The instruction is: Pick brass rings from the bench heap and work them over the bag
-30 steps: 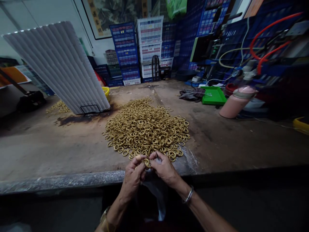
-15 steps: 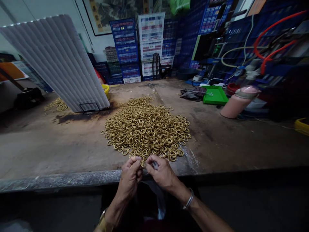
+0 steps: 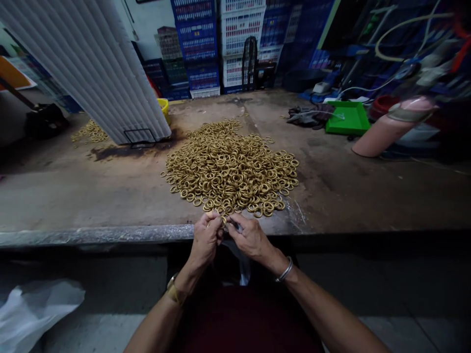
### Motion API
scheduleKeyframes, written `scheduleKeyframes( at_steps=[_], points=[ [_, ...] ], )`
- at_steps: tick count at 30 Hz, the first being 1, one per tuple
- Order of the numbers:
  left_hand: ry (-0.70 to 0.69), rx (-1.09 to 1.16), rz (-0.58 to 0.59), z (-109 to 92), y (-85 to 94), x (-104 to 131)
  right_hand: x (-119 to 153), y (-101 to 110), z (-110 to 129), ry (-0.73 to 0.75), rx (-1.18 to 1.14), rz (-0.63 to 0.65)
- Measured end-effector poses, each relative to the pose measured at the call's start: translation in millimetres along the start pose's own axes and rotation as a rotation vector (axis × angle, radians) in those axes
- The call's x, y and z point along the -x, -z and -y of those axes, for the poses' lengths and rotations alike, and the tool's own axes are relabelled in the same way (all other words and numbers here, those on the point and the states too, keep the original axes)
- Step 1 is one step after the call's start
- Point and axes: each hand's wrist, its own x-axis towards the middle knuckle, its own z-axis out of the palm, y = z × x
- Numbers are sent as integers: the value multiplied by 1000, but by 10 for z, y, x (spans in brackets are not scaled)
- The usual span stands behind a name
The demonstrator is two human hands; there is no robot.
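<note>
A broad heap of brass-coloured rings (image 3: 231, 169) lies on the worktable, its near side close to the front edge. Just in front of the heap, my left hand (image 3: 206, 239) is closed in a pinch on a brass ring (image 3: 223, 221). My right hand (image 3: 252, 239) is closed too, its fingertips meeting the same ring from the other side. Something greyish shows between its thumb and fingers, too small to identify. Both wrists rest low, near the table edge.
On the left a tall ribbed white panel (image 3: 99, 73) leans in a black wire stand (image 3: 140, 137). More rings (image 3: 90, 131) lie behind it. Rightward are a green tray (image 3: 348, 117) and a pink bottle (image 3: 390, 130). Stacked crates (image 3: 243, 29) stand at the back.
The view has tipped downward, so the table and heap sit higher in the picture and more of my forearms shows. Both hands keep their pinch at the heap's near edge.
</note>
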Motion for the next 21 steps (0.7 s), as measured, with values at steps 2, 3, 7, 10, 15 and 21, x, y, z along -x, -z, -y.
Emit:
scheduleKeyframes(
  at_steps=[2,3,7,10,15,21],
  points=[
    [-11,-19,-28,18,20,20,11,-30,0,-28,-5,-1],
    [-19,-31,-41,28,30,30,14,-47,-2,-42,-18,-2],
    [-66,-86,-76,71,62,67,22,-123,-11,-117,-107,-4],
    [-74,-137,-74,98,71,88,28,-184,-20,-231,-224,-22],
    [-25,-154,-69,105,77,129,27,-254,-39,-283,-314,-86],
    [24,-57,-2,93,124,207,11,-249,-30,-232,-219,-89]
  ],
)
